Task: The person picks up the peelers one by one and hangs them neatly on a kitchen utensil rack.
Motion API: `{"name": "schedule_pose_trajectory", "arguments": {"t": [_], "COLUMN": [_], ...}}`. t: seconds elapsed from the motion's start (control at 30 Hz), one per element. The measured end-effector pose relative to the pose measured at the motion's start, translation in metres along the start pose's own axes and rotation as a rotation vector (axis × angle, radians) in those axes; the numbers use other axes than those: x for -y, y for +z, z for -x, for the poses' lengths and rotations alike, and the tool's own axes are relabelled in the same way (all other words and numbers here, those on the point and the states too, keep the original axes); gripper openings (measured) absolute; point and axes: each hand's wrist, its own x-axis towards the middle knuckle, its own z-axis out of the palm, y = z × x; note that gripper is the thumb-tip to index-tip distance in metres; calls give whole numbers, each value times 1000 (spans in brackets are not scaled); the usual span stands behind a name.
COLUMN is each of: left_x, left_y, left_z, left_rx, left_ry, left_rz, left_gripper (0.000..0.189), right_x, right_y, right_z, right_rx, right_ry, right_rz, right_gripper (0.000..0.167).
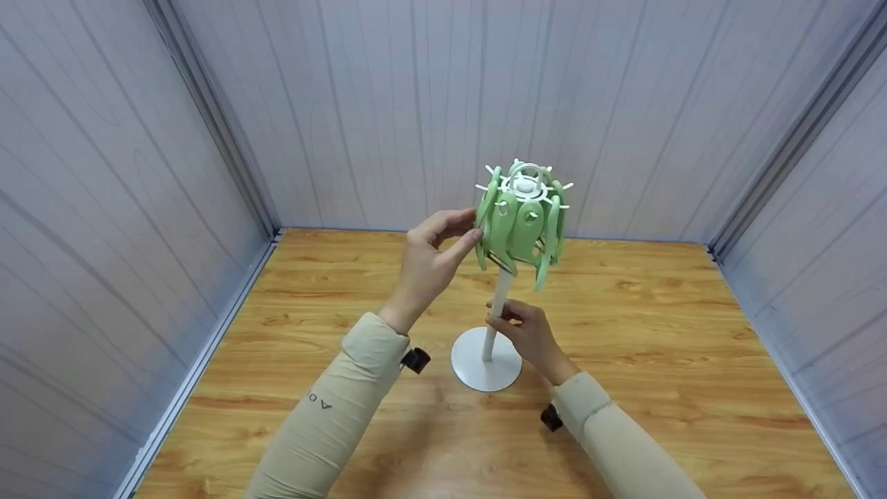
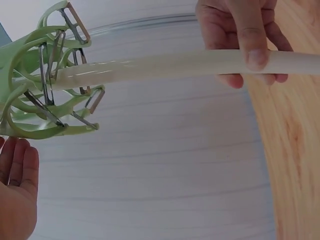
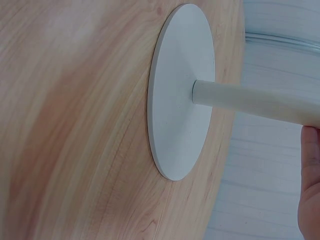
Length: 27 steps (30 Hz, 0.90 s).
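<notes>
Several green Y-shaped peelers (image 1: 530,225) hang in a ring from the hooks of a white rack top (image 1: 525,186). Their metal blades (image 2: 48,75) point down toward the pole in the left wrist view. My left hand (image 1: 431,258) pinches the leftmost peeler (image 1: 483,232) between thumb and fingers, at the outer side of the ring. Lower down, my right hand (image 1: 532,335) grips the white pole (image 1: 504,284) with thumb and fingers. The pole rises from a round white base (image 3: 175,135) that sits on the table.
The wood-grained table (image 1: 332,305) is enclosed by pale panel walls (image 1: 360,111) at the back and both sides. A metal frame strip (image 1: 215,132) runs up the left rear corner. Black wrist devices (image 1: 416,360) show below both sleeves.
</notes>
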Motion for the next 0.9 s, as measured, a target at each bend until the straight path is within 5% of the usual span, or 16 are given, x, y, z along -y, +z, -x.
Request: {"name": "schedule_pose_trajectory", "arguments": {"t": [0.43,0.9], "left_x": [37,77], "left_y": [-23,-39], "left_z": [35,76], "left_rx": [4,118], "left_ry": [-124,-293], "left_rz": [-75,-245], "left_gripper": [29,35], "right_x": [3,5], "right_y": [3,6], "right_z": [1,7], "right_rx": [13,-7], "right_ry": [85,93], "right_rz": [43,30], "right_gripper": [23,33]}}
